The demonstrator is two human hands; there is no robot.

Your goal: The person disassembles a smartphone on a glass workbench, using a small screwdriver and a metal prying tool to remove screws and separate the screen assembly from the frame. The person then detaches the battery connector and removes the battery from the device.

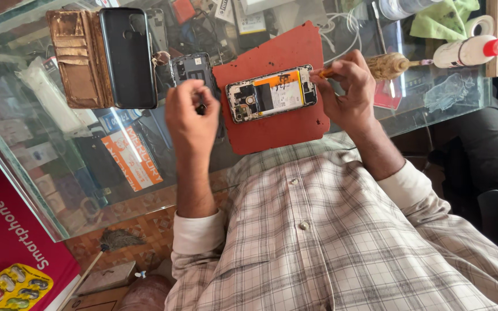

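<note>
Now, line by line:

Opened phone: a smartphone with its back off (271, 93), orange and white parts showing inside, lies on a red mat (278, 129) between the two hands, its one end touching the fingertips of the right hand.

Right hand: the right hand (346, 89) sits at the phone's end, fingers curled and closed on a thin tool with an orange handle (325, 73) whose tip meets the phone's edge.

Left hand: the left hand (191, 115) hangs just beside the phone's other end, over the mat's border, fingers bent in a loose fist; something small and dark (202, 108) shows between thumb and fingers, but what it is I cannot tell.

Beyond the left hand: a grey phone back cover (191, 68) lies partly behind the knuckles, and further out a brown wallet case (76, 57) lies open with a black phone shell (128, 56) in it.

Beyond the right hand: a small brush with a tufted pale head (388, 64) lies just past the fingers; a white bottle with a red nozzle (468, 50) and a green cloth (446, 17) are well apart.

Surface: all rest on a glass counter (41, 190) with boxes seen through it.

In the way: nothing covers the phone's open face.
</note>
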